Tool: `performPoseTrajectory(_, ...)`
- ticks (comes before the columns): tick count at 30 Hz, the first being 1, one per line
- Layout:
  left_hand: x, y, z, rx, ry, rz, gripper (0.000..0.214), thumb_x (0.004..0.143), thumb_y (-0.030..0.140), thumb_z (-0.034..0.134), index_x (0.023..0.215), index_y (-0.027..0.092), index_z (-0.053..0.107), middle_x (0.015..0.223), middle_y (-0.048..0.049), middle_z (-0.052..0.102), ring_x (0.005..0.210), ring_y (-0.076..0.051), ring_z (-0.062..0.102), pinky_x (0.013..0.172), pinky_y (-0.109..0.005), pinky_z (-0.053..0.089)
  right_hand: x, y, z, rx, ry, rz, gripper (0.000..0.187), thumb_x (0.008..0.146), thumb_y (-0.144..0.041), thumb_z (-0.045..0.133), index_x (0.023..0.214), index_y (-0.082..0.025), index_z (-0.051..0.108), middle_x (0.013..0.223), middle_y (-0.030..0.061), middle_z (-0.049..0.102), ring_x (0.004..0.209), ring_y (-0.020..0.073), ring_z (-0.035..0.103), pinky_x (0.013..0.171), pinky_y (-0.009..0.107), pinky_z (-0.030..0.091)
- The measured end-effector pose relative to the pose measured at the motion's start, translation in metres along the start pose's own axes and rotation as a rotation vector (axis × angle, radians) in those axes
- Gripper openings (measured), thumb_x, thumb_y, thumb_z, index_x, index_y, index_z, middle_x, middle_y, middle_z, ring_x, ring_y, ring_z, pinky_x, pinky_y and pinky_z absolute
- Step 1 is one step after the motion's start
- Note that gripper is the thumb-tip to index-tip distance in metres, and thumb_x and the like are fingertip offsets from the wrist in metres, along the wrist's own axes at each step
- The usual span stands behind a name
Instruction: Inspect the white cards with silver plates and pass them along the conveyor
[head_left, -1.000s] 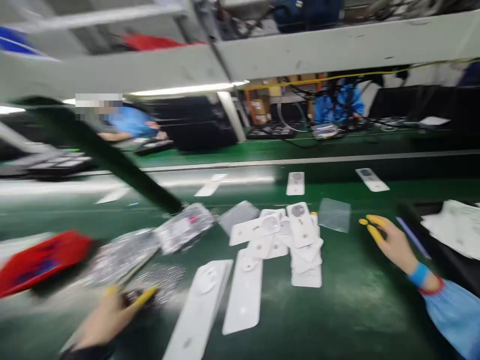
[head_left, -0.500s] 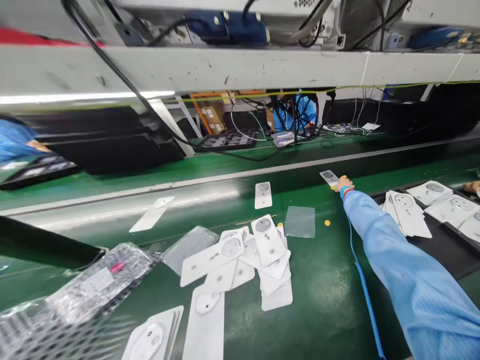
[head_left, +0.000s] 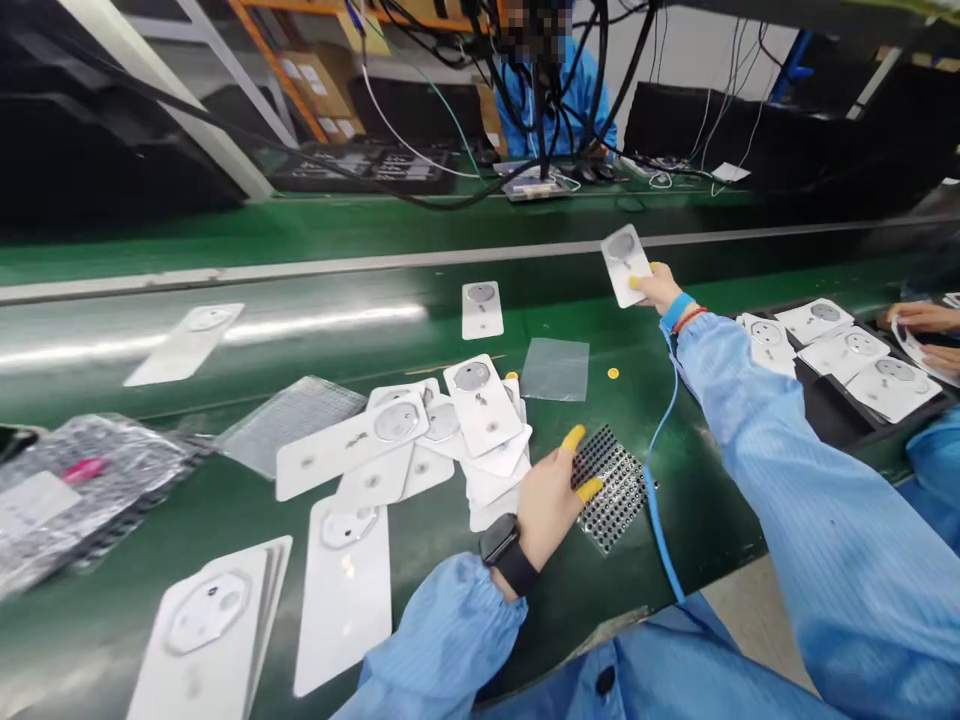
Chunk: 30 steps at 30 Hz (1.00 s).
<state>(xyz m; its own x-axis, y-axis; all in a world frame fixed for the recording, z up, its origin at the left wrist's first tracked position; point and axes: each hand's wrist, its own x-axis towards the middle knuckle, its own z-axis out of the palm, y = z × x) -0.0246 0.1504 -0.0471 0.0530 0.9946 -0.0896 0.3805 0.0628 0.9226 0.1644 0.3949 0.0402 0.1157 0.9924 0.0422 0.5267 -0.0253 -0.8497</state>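
My right hand (head_left: 658, 288), with yellow finger cots and a blue wrist strap, is stretched far out over the green belt and grips a white card with a grey round part (head_left: 625, 262), lifted off the belt. Closer in, my left hand (head_left: 555, 490) rests by a pile of the same white cards (head_left: 465, 440). Its thumb and forefinger pinch the edge of a small black perforated tray (head_left: 613, 487) lying on the belt. A black watch sits on that wrist.
More white cards (head_left: 481, 308) lie on the belt, plus a clear bag (head_left: 556, 368) and foil bags (head_left: 67, 495) at the left. A black tray of cards (head_left: 832, 345) stands at right, where another person's hands (head_left: 924, 330) work. A person in blue sits behind cables.
My right hand has lifted the far card off the belt. My left hand has come into view holding the perforated tray. The camera has tilted down and to the right.
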Motion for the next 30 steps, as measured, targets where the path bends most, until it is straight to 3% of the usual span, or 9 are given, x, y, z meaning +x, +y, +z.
performPoseTrajectory(2,-0.005,0.001,-0.002,-0.006,0.094,0.047,0.058,0.067,0.02,0.074,0.122,0.014,0.058,0.137,-0.0207,0.054,0.135,-0.038,0.04,0.113,-0.058,0.025,-0.035,-0.008,0.004,0.096,-0.088,-0.028,0.03,0.092,-0.017,0.057,0.121,-0.011,0.051,0.111,0.0078,0.064,0.089,0.0166,0.066,0.075,0.035,0.059)
performPoseTrajectory(4,-0.013,0.007,-0.004,-0.043,0.139,0.087,0.062,0.075,0.034,0.07,0.131,0.017,0.05,0.149,-0.0184,0.042,0.14,-0.033,0.035,0.114,-0.052,0.029,-0.087,-0.008,0.006,0.158,-0.156,-0.078,0.03,0.089,-0.019,0.061,0.117,-0.013,0.052,0.109,0.0063,0.066,0.088,0.0173,0.066,0.073,0.035,0.06)
performPoseTrajectory(8,-0.023,0.029,-0.004,-0.5,0.064,0.054,0.06,0.085,0.05,0.058,0.135,0.021,0.044,0.139,-0.015,0.055,0.125,-0.029,0.055,0.097,-0.043,0.05,-0.202,0.008,0.007,0.297,-0.467,-0.268,0.032,0.081,-0.029,0.071,0.106,-0.015,0.057,0.102,0.0062,0.067,0.087,0.0198,0.067,0.072,0.034,0.061)
performPoseTrajectory(11,-0.022,0.043,-0.012,-0.757,0.211,-0.02,0.057,0.081,0.039,0.068,0.132,0.02,0.049,0.131,-0.0129,0.062,0.117,-0.03,0.061,0.093,-0.042,0.054,-0.245,0.025,0.004,0.299,-0.67,-0.283,0.044,0.086,-0.036,0.066,0.124,-0.018,0.051,0.093,0.0041,0.069,0.078,0.0171,0.069,0.066,0.03,0.061)
performPoseTrajectory(15,-0.025,0.039,-0.048,-0.675,0.499,0.142,0.085,0.071,0.023,0.077,0.145,0.034,0.035,0.148,-0.004,0.049,0.129,-0.026,0.052,0.097,-0.038,0.052,-0.244,0.058,-0.001,-0.072,-0.5,-0.523,0.053,0.086,-0.037,0.068,0.133,-0.025,0.05,0.126,0.0108,0.062,0.121,0.0267,0.058,0.097,0.048,0.054)
performPoseTrajectory(18,-0.038,0.017,-0.069,-0.519,0.596,0.017,0.06,0.071,0.028,0.073,0.129,0.028,0.057,0.135,-0.0024,0.061,0.123,-0.025,0.056,0.102,-0.04,0.047,-0.236,0.088,0.006,-0.329,-0.477,-0.685,0.04,0.083,-0.035,0.071,0.121,-0.026,0.063,0.141,0.0109,0.053,0.137,0.0342,0.041,0.107,0.063,0.038)
performPoseTrajectory(22,-0.051,-0.006,-0.062,-0.397,0.39,-0.248,0.025,0.068,0.037,0.072,0.081,0.015,0.076,0.088,-0.0074,0.078,0.093,-0.029,0.068,0.088,-0.04,0.051,-0.232,0.11,0.012,-0.191,-0.369,-0.759,0.02,0.09,-0.029,0.063,0.109,-0.026,0.069,0.119,0.0081,0.068,0.119,0.026,0.059,0.1,0.05,0.051)
performPoseTrajectory(26,-0.044,0.005,-0.029,-0.395,0.123,-0.262,0.028,0.064,0.041,0.076,0.072,0.014,0.076,0.067,-0.0042,0.074,0.068,-0.024,0.066,0.064,-0.032,0.051,-0.232,0.102,-0.003,-0.121,-0.243,-0.769,0.024,0.093,-0.027,0.058,0.116,-0.025,0.064,0.116,0.0089,0.069,0.111,0.0226,0.063,0.097,0.045,0.053)
performPoseTrajectory(30,-0.029,0.022,0.002,-0.489,-0.1,-0.25,0.035,0.067,0.047,0.074,0.071,0.012,0.076,0.067,-0.0052,0.073,0.063,-0.019,0.063,0.06,-0.028,0.049,-0.236,0.086,-0.019,-0.097,-0.195,-0.855,0.028,0.093,-0.023,0.059,0.12,-0.025,0.06,0.117,0.0091,0.068,0.113,0.0218,0.062,0.103,0.048,0.046)
